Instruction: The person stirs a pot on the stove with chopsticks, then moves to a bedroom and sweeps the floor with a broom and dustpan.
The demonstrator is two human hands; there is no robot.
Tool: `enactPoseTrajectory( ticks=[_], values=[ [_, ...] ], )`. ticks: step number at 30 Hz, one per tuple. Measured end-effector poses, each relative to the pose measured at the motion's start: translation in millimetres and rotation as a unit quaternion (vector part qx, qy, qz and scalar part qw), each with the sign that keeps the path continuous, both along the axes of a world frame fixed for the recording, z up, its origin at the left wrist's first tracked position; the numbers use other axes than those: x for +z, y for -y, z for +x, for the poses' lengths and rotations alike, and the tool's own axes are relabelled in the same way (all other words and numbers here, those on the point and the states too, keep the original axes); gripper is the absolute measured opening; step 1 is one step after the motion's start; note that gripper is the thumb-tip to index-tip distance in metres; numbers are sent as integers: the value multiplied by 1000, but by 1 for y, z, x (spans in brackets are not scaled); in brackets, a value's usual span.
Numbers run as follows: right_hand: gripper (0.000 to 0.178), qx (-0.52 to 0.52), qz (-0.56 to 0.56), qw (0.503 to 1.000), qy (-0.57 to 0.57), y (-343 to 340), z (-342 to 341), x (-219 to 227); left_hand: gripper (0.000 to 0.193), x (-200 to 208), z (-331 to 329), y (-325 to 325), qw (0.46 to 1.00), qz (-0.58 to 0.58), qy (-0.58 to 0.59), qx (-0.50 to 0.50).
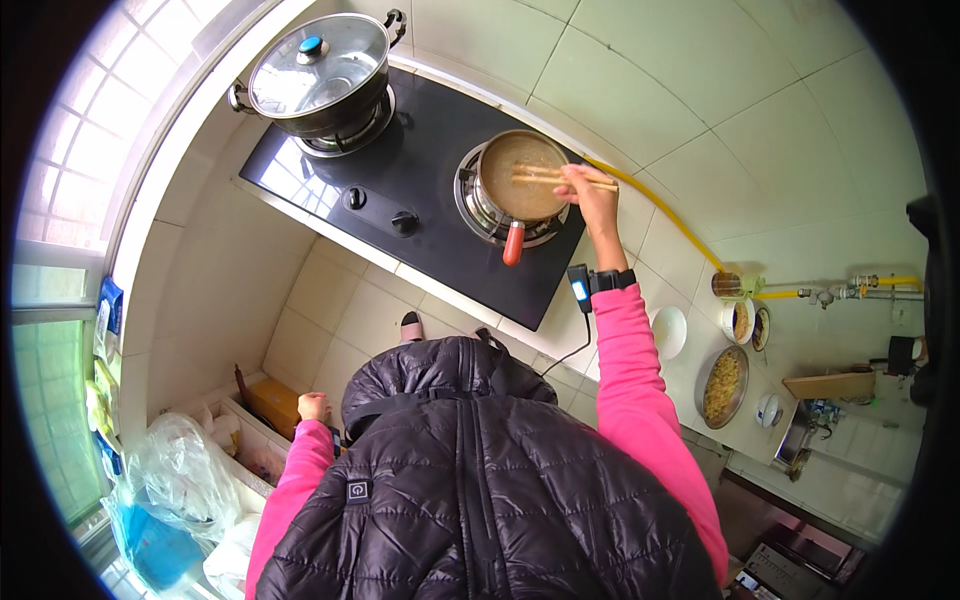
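Observation:
My right hand (pixel 590 197) grips a pair of wooden chopsticks (pixel 545 180), their far ends dipping into a saucepan (pixel 484 185) of cloudy, pale brown liquid. The pan sits on the right burner of a black gas stove (pixel 440 135), its red handle (pixel 514 243) pointing toward me. Low at my left side, my left hand (pixel 314 406) is curled closed, with nothing seen sticking out of it. That hand is near an orange-brown box (pixel 273 402). No hand touches the dark wok (pixel 345 118) with a glass lid (pixel 318 72) on the left burner.
A yellow gas hose (pixel 655 200) runs behind the stove. On the right counter stand a white bowl (pixel 668 332), a metal bowl of yellowish food (pixel 722 387) and smaller dishes. A sink (pixel 795 435) lies farther right. Plastic bags (pixel 180 475) fill the lower left by the window.

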State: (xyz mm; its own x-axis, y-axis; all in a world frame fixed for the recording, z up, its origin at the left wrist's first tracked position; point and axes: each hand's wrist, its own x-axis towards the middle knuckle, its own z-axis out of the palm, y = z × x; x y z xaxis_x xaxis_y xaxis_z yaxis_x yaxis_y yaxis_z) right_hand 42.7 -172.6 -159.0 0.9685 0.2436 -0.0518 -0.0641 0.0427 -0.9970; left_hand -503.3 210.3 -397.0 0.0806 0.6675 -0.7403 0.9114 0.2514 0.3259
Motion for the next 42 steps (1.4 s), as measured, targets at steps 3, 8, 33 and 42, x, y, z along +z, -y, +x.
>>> enactPoseTrajectory(
  ticks=[3, 8, 33, 42],
  values=[
    [19, -54, -83, 994, -40, 0, 0, 0, 18, -15, 3, -8, 993, 103, 1, -55],
    [17, -47, 33, 998, 33, 0, -1, -2, 21, -40, 7, -18, 996, 71, 21, -40],
    [19, -111, -64, 991, -29, 6, 1, -10, 30, -84, -1, -32, 994, 82, 69, -19],
    [18, -145, -102, 983, -42, 8, 1, -10, 28, -74, 1, -25, 996, 61, 60, -7]
  ],
)
